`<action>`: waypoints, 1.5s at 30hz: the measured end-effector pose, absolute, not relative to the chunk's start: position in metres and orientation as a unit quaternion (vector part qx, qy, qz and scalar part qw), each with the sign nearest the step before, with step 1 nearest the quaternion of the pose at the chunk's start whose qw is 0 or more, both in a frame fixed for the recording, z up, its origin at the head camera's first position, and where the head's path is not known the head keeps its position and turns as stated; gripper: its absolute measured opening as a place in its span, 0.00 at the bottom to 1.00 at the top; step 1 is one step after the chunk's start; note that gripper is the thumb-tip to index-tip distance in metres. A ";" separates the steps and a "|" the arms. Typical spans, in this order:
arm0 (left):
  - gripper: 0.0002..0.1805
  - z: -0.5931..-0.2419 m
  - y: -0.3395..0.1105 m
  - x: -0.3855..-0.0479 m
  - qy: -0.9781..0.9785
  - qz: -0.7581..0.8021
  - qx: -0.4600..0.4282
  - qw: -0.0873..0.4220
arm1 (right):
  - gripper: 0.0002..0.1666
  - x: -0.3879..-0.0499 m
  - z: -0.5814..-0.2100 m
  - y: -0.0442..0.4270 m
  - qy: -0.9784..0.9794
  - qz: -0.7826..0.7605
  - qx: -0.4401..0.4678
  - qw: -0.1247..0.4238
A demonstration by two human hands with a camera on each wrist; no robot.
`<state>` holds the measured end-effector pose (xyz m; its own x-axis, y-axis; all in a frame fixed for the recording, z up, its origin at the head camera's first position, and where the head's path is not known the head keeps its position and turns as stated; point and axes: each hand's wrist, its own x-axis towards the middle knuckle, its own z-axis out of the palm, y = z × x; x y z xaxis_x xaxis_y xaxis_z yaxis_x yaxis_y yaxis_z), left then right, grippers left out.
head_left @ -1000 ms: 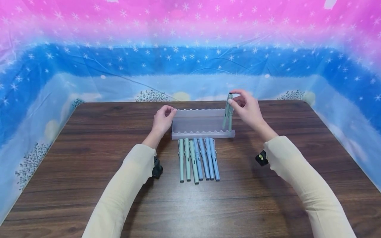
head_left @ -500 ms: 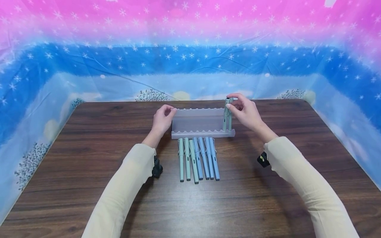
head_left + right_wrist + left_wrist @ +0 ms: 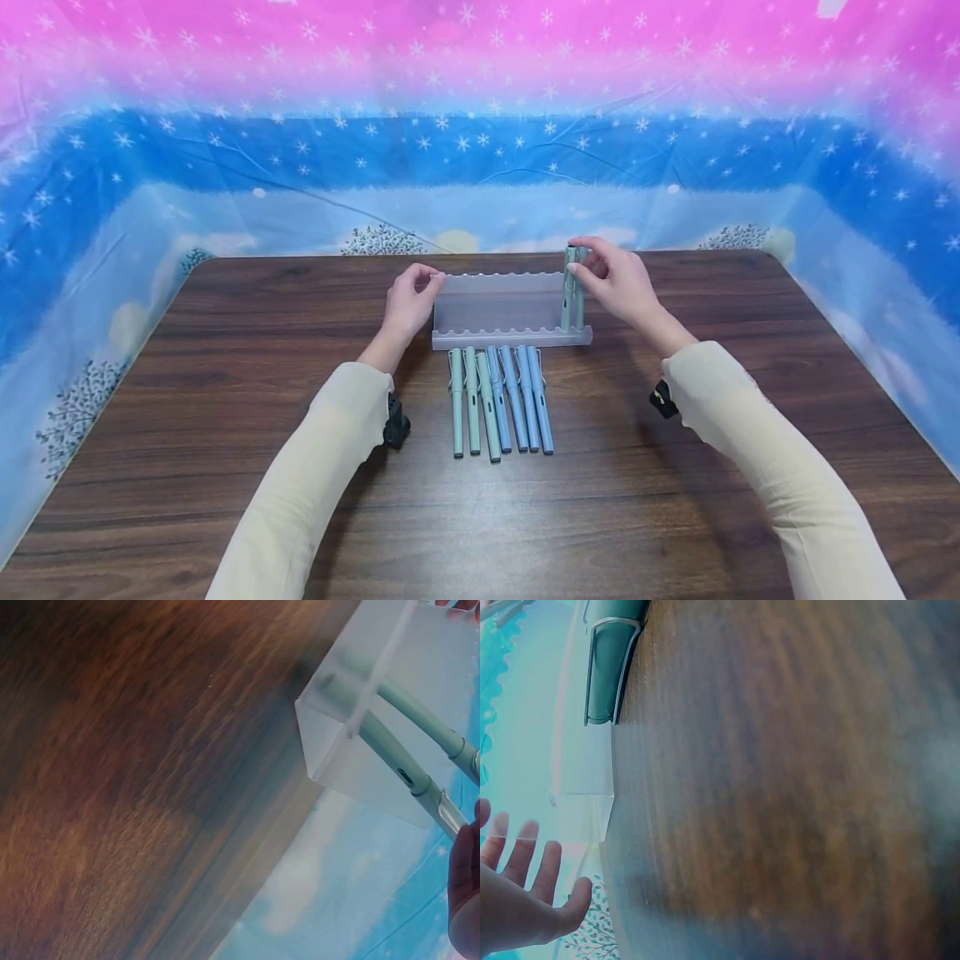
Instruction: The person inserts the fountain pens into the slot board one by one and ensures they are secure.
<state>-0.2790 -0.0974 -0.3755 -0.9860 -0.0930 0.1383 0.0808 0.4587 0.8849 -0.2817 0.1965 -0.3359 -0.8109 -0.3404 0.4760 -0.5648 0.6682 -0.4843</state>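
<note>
A translucent pen rack (image 3: 498,304) with notched edges stands on the table. My left hand (image 3: 410,304) pinches its upper left corner; in the left wrist view, that hand's fingers (image 3: 546,870) reach behind the clear panel. My right hand (image 3: 618,279) pinches the top of a green pen (image 3: 567,300), which stands nearly upright at the rack's right end. Right beside it stands another green pen (image 3: 580,308), partly covered by my fingers. In the right wrist view both pens lean in the rack (image 3: 322,746), their lower ends behind its front lip.
Before the rack, several capped pens lie side by side: green pens (image 3: 472,404) on the left, blue pens (image 3: 521,404) on the right. The wooden table (image 3: 225,400) ends at a snowflake-patterned cloth (image 3: 465,158) hung behind and at both sides.
The green pen in my right hand has come down and straightened into the rack, beside the other standing pen. My left hand keeps its place on the corner.
</note>
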 end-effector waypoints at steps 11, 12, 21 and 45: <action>0.13 -0.377 -0.097 -0.279 -0.849 -0.522 0.005 0.081 | 0.26 -0.291 -0.342 0.198 -0.913 0.282 0.248 0.161; 0.13 -0.377 -0.097 -0.279 -0.849 -0.522 0.006 0.081 | 0.26 -0.292 -0.341 0.198 -0.914 0.282 0.247 0.158; 0.14 -0.378 -0.098 -0.280 -0.849 -0.521 0.003 0.082 | 0.26 -0.296 -0.339 0.196 -0.926 0.263 0.232 0.140; 0.14 -0.377 -0.098 -0.279 -0.846 -0.528 0.004 0.077 | 0.26 -0.297 -0.336 0.194 -0.937 0.253 0.210 0.120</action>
<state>-0.2790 -0.0981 -0.3769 -0.9881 -0.0878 0.1263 0.0748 0.4432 0.8933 -0.2974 0.1937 -0.3358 -0.8826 -0.3329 0.3319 -0.4548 0.7834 -0.4237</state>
